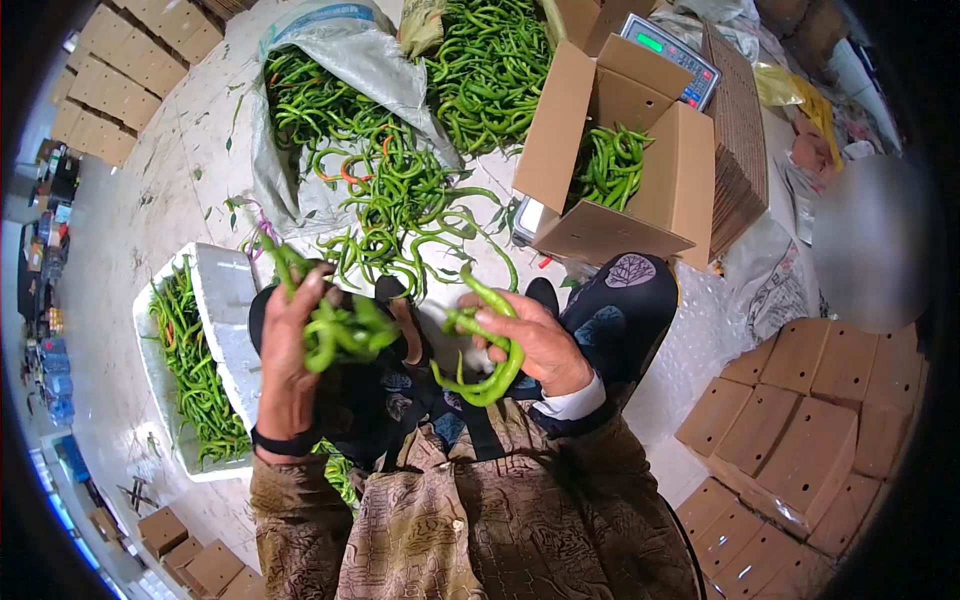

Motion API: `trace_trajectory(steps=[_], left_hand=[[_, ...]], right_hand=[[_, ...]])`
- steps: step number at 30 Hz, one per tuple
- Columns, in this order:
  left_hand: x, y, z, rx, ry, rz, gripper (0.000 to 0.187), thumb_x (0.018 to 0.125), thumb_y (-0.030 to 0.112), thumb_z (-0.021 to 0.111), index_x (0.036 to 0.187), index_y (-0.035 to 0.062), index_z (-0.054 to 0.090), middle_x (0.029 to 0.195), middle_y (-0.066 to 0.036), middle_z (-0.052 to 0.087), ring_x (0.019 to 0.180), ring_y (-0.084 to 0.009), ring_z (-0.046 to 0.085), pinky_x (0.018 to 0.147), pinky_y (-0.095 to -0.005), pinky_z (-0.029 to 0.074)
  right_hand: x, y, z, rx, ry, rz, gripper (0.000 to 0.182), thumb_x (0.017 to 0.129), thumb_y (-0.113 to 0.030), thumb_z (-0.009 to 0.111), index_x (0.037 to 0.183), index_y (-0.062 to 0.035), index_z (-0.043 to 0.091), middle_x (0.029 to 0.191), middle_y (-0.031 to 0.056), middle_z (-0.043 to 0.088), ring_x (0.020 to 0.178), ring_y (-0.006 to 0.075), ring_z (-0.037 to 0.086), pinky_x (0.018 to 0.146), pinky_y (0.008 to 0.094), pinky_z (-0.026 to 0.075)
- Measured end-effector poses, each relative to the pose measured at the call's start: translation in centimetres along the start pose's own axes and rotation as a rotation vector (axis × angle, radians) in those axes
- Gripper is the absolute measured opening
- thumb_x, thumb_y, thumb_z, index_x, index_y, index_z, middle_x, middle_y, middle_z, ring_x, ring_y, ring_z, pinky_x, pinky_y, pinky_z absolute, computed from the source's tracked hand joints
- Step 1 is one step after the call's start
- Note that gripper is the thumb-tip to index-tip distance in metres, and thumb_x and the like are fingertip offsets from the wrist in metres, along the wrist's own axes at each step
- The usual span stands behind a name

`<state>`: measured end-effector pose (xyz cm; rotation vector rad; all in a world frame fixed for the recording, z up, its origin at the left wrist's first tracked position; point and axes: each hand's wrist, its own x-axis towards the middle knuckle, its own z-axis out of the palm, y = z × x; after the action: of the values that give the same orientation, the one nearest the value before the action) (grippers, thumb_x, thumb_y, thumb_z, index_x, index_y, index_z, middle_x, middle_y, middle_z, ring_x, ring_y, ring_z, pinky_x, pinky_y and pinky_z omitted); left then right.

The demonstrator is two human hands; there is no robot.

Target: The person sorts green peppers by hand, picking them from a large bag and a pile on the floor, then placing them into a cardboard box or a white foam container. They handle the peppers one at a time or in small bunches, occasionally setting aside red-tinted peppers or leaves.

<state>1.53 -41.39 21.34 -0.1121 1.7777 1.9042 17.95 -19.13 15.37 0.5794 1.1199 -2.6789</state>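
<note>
In the head view my left hand is closed around several green chili peppers, somewhat blurred. My right hand grips a few long, curved green chili peppers between thumb and fingers. Both hands are above my lap. Just ahead, a loose heap of green peppers, a few of them reddish, spills from an open white woven sack onto the floor. An open cardboard box at the front right holds more green peppers.
A white foam box of peppers stands at my left. Behind the cardboard box is a scale display, with flattened cardboard beside it. Closed cartons are stacked at the right, others at the far left. Bubble wrap lies near my right knee.
</note>
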Motion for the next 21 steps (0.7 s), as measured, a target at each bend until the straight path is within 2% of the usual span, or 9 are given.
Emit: trace_trajectory(steps=[2, 3, 5, 8, 11, 12, 17, 19, 21], left_hand=[[-0.8, 0.0, -2.6, -0.187, -0.089, -0.027, 0.025, 0.096, 0.022, 0.056, 0.113, 0.0030, 0.055, 0.074, -0.001, 0.055, 0.056, -0.0086, 0.051, 0.047, -0.0244, 0.046], [-1.7, 0.6, -4.4, -0.247, -0.188, -0.073, 0.024, 0.097, 0.020, 0.055, 0.115, 0.0047, 0.054, 0.073, 0.001, 0.054, 0.051, -0.0067, 0.046, 0.042, -0.0205, 0.041], [-4.7, 2.6, -4.5, -0.259, -0.174, -0.121, 0.026, 0.095, 0.022, 0.057, 0.115, 0.0064, 0.053, 0.070, 0.002, 0.052, 0.048, -0.0049, 0.043, 0.039, -0.0164, 0.035], [-7.6, 2.8, -9.0, 0.003, -0.039, -0.095, 0.035, 0.084, 0.023, 0.067, 0.109, 0.0030, 0.053, 0.070, 0.001, 0.051, 0.049, -0.0040, 0.041, 0.043, -0.0174, 0.032], [-8.9, 1.0, -17.9, 0.700, -0.052, -0.252, 0.036, 0.078, 0.018, 0.072, 0.109, 0.0030, 0.059, 0.076, -0.002, 0.057, 0.062, -0.0122, 0.054, 0.057, -0.0241, 0.043], [-9.1, 1.3, -17.8, 0.703, -0.045, -0.252, 0.036, 0.078, 0.018, 0.072, 0.109, 0.0030, 0.059, 0.076, -0.002, 0.057, 0.062, -0.0122, 0.054, 0.057, -0.0241, 0.043], [-11.9, 2.7, -11.1, 0.779, 0.044, 0.114, 0.056, 0.075, 0.010, 0.074, 0.128, 0.0015, 0.055, 0.116, -0.015, 0.063, 0.102, -0.0287, 0.063, 0.089, -0.0397, 0.049], [-10.6, 3.1, -4.0, 0.588, -0.172, 0.202, 0.050, 0.079, 0.007, 0.071, 0.126, -0.0008, 0.055, 0.115, -0.015, 0.063, 0.106, -0.0289, 0.063, 0.093, -0.0388, 0.048], [-7.3, 0.5, 0.4, 0.810, -0.343, 0.580, 0.045, 0.081, 0.004, 0.067, 0.125, -0.0016, 0.055, 0.103, -0.014, 0.067, 0.091, -0.0231, 0.067, 0.084, -0.0324, 0.051]], right_hand=[[0.0, -0.1, -0.8, 0.083, -0.001, -0.017, 0.037, 0.094, -0.017, 0.060, 0.126, 0.0006, 0.053, 0.098, 0.0071, 0.063, 0.073, 0.0082, 0.056, 0.056, 0.0184, 0.043], [0.0, -0.2, -1.1, 0.166, -0.011, -0.033, 0.037, 0.095, -0.018, 0.059, 0.126, 0.0006, 0.053, 0.097, 0.0078, 0.064, 0.073, 0.0079, 0.055, 0.055, 0.0180, 0.042], [0.0, -0.3, -1.3, 0.213, -0.005, -0.033, 0.035, 0.096, -0.018, 0.057, 0.126, 0.0009, 0.054, 0.096, 0.0098, 0.064, 0.069, 0.0070, 0.053, 0.053, 0.0181, 0.040], [-0.1, -0.4, -1.4, 0.446, -0.063, -0.029, 0.027, 0.097, -0.014, 0.054, 0.120, 0.0004, 0.055, 0.092, 0.0120, 0.063, 0.059, 0.0055, 0.047, 0.047, 0.0187, 0.035], [-0.4, -0.5, -1.4, 0.556, -0.133, -0.012, 0.026, 0.097, -0.014, 0.054, 0.118, -0.0003, 0.055, 0.088, 0.0116, 0.061, 0.055, 0.0054, 0.046, 0.044, 0.0189, 0.034], [-0.4, -0.5, -1.1, 0.539, -0.129, -0.008, 0.024, 0.097, -0.015, 0.054, 0.117, -0.0008, 0.054, 0.086, 0.0113, 0.060, 0.052, 0.0052, 0.043, 0.043, 0.0194, 0.033], [0.0, -0.6, 2.1, 0.528, -0.167, 0.080, 0.024, 0.097, -0.015, 0.054, 0.116, -0.0010, 0.053, 0.087, 0.0113, 0.059, 0.051, 0.0048, 0.042, 0.043, 0.0179, 0.032], [0.3, -0.3, 3.5, 0.518, -0.203, 0.102, 0.024, 0.097, -0.015, 0.054, 0.116, -0.0015, 0.053, 0.086, 0.0106, 0.059, 0.051, 0.0046, 0.042, 0.043, 0.0173, 0.032], [0.6, 0.4, 4.5, 0.564, -0.278, 0.103, 0.026, 0.098, -0.017, 0.053, 0.120, -0.0013, 0.052, 0.088, 0.0086, 0.059, 0.055, 0.0045, 0.044, 0.044, 0.0174, 0.034]])
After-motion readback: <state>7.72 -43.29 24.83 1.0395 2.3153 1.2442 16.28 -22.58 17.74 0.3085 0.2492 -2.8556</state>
